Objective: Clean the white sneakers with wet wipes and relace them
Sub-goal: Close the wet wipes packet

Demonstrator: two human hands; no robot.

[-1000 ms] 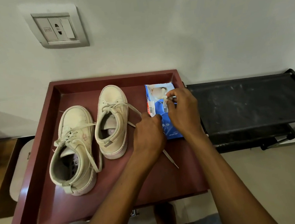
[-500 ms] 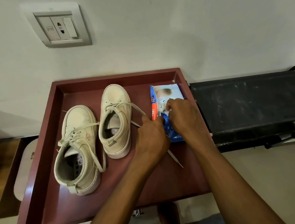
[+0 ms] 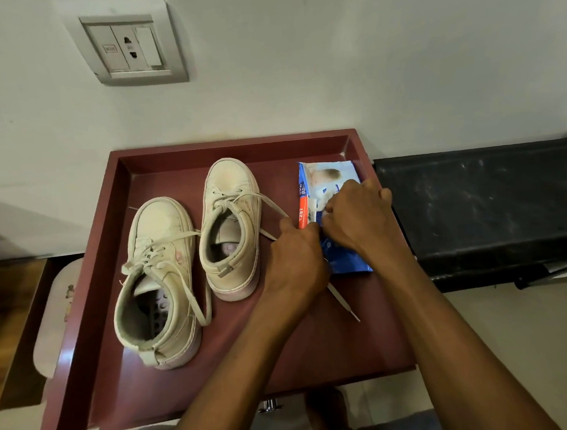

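Observation:
Two white sneakers stand on a maroon tray (image 3: pixel 114 330), toes toward the wall: the left sneaker (image 3: pixel 158 279) nearer me, the right sneaker (image 3: pixel 232 225) further back. Both are laced, and a loose lace (image 3: pixel 343 301) trails from the right one under my hands. A blue wet wipes pack (image 3: pixel 327 181) lies flat at the tray's right side. My left hand (image 3: pixel 296 261) presses on the pack's near left edge. My right hand (image 3: pixel 357 216) pinches at the pack's middle, where its opening is hidden under my fingers.
A black shelf (image 3: pixel 484 199) adjoins the tray on the right. A wall socket plate (image 3: pixel 130 47) is on the white wall behind. A pale round stool (image 3: pixel 52 317) and a wooden surface (image 3: pixel 9 321) lie left of the tray. My knees show below.
My right hand slid from the pack's far end back to its middle. My left hand stayed on the pack's near edge. The view shifted slightly.

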